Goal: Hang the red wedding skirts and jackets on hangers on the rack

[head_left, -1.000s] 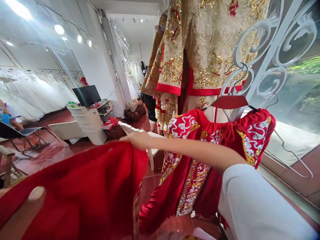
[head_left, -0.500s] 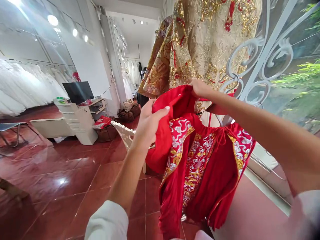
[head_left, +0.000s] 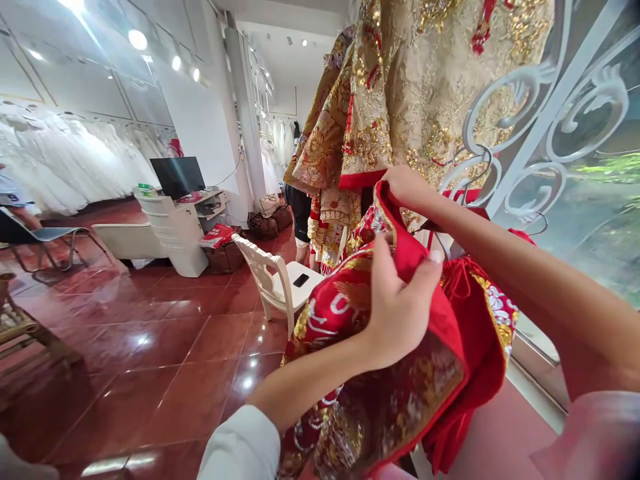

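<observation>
At left, a white chair has a phone on its seat; a wide swing of loose cloth could knock it off. The left hand lies against the red garment, thumb and forefinger spread apart; the other fingers are hidden, so its grip cannot be told. The garment is bunched before the person, lining folded outward. The right hand is clamped on its upper corner; with support from that pinch alone, the weight might drag it loose. Just behind hangs a gold robe, whose sequins could snag the embroidery. Further right, a red top and white scrollwork crowd close, and a hurried pull might catch there.
</observation>
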Demonstrator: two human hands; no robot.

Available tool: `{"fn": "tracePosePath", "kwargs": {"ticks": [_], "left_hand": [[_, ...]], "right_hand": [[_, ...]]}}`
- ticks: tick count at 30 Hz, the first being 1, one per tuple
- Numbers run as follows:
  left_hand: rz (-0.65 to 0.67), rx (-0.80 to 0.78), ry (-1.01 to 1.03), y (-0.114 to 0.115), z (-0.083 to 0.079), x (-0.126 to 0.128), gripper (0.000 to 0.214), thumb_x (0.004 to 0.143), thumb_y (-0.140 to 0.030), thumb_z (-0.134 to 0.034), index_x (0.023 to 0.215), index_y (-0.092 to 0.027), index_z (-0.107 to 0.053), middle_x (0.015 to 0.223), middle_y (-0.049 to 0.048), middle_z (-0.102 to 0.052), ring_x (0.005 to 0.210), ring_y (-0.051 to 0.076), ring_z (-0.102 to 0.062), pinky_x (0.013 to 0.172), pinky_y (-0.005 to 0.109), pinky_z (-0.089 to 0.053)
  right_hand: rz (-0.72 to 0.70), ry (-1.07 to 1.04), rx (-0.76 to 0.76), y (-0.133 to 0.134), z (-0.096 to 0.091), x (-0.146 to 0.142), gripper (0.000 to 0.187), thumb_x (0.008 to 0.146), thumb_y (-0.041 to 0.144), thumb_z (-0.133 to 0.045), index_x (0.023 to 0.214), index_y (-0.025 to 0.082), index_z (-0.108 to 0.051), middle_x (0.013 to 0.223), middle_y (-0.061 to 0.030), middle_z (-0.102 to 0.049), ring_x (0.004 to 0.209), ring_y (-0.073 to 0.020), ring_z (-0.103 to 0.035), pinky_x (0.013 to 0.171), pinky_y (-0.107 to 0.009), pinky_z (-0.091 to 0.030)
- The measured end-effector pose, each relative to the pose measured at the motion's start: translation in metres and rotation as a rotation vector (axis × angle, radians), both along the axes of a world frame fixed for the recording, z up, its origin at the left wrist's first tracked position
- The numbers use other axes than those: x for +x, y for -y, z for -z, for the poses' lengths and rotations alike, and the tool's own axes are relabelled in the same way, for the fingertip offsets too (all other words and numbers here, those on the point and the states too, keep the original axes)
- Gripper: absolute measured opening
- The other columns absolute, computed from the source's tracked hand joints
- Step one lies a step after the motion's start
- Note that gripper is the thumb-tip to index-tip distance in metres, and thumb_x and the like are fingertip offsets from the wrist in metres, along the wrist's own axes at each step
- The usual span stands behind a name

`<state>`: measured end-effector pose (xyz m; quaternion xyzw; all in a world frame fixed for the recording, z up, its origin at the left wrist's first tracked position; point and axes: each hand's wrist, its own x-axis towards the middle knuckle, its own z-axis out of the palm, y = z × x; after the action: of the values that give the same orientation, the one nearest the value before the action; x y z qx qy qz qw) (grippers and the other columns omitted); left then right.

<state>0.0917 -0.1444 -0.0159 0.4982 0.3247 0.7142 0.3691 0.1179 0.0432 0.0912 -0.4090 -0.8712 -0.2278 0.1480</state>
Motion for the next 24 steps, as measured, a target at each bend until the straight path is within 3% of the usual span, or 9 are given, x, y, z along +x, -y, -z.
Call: {"fn": "tracePosePath", "kwargs": {"ticks": [3,5,8,10,11,13,16,20,24], "left_hand": [[0.046,0.027,-0.37,-0.018,0.019,0.0,0.04,0.085,-0.035,-0.05,0.119,-0.02,-0.036,0.093,0.0072,-0.059,0.084,0.016,-0.058,0.079,0.032,-0.048],[-0.022,0.084,-0.662,-0.015,0.035,-0.01,0.034,0.086,-0.032,-0.048,0.116,-0.019,-0.043,0.102,0.0101,-0.059,0.094,0.019,-0.058,0.086,0.036,-0.047],[-0.456,0.209,-0.936,0.006,0.054,-0.036,0.025,0.085,-0.028,-0.049,0.109,-0.02,-0.053,0.116,0.0112,-0.055,0.113,0.023,-0.05,0.1,0.042,-0.038],[-0.756,0.131,-1.024,0.015,0.063,-0.054,0.041,0.082,-0.031,-0.055,0.119,-0.018,-0.048,0.126,0.0157,-0.05,0.122,0.029,-0.043,0.102,0.049,-0.034],[-0.821,0.054,-1.063,0.016,0.066,-0.061,0.051,0.081,-0.032,-0.056,0.126,-0.015,-0.042,0.13,0.0186,-0.046,0.124,0.032,-0.04,0.1,0.05,-0.035],[-0.761,-0.081,-1.119,0.012,0.066,-0.076,0.056,0.084,-0.031,-0.05,0.134,-0.012,-0.033,0.13,0.0211,-0.047,0.12,0.031,-0.046,0.094,0.047,-0.042],[-0.596,-0.154,-1.082,-0.002,0.054,-0.098,0.043,0.091,-0.027,-0.036,0.132,-0.013,-0.038,0.112,0.0151,-0.062,0.098,0.023,-0.061,0.084,0.036,-0.048],[-0.56,-0.069,-0.974,-0.02,0.021,-0.126,0.037,0.088,-0.033,-0.039,0.118,-0.016,-0.054,0.106,0.009,-0.065,0.093,0.02,-0.061,0.086,0.033,-0.045],[-0.117,-0.141,-1.107,-0.026,-0.006,-0.133,0.03,0.079,-0.041,-0.052,0.082,-0.014,-0.065,0.079,0.0038,-0.066,0.072,0.018,-0.059,0.067,0.027,-0.046]], "right_hand": [[0.119,0.027,-0.01,0.012,-0.003,0.001,0.033,0.08,0.009,-0.038,0.096,0.005,-0.067,0.087,-0.0206,-0.066,0.082,-0.0278,-0.062,0.065,-0.034,-0.042],[0.182,0.117,-0.032,0.016,-0.004,0.002,0.033,0.078,0.007,-0.041,0.098,0.005,-0.067,0.091,-0.0216,-0.066,0.086,-0.0302,-0.062,0.065,-0.035,-0.043],[0.197,0.201,-0.085,0.016,-0.001,0.004,0.034,0.078,0.005,-0.04,0.102,0.004,-0.065,0.101,-0.0232,-0.064,0.092,-0.0315,-0.061,0.067,-0.035,-0.044],[0.145,0.209,-0.098,0.016,0.002,0.004,0.035,0.078,0.004,-0.04,0.103,0.004,-0.065,0.106,-0.0225,-0.062,0.095,-0.03,-0.06,0.069,-0.034,-0.044],[0.12,0.207,-0.092,0.017,0.004,0.004,0.035,0.078,0.004,-0.041,0.103,0.005,-0.065,0.106,-0.0218,-0.063,0.095,-0.0288,-0.06,0.069,-0.032,-0.044],[0.101,0.196,-0.065,0.023,0.006,0.005,0.033,0.079,0.005,-0.041,0.102,0.006,-0.065,0.104,-0.0204,-0.064,0.092,-0.0273,-0.061,0.068,-0.031,-0.043],[0.052,0.246,0.031,0.041,0.004,0.011,0.029,0.083,0.01,-0.041,0.095,0.009,-0.068,0.095,-0.0183,-0.066,0.088,-0.0265,-0.062,0.069,-0.033,-0.042],[-0.164,0.452,0.101,0.058,-0.001,0.03,0.022,0.081,0.008,-0.047,0.083,0.013,-0.068,0.082,-0.0121,-0.067,0.082,-0.022,-0.062,0.071,-0.032,-0.039],[-0.144,0.45,0.044,0.06,0.0,0.047,0.021,0.077,0.006,-0.05,0.083,0.014,-0.067,0.081,-0.01,-0.067,0.078,-0.0203,-0.061,0.064,-0.029,-0.037]]}}
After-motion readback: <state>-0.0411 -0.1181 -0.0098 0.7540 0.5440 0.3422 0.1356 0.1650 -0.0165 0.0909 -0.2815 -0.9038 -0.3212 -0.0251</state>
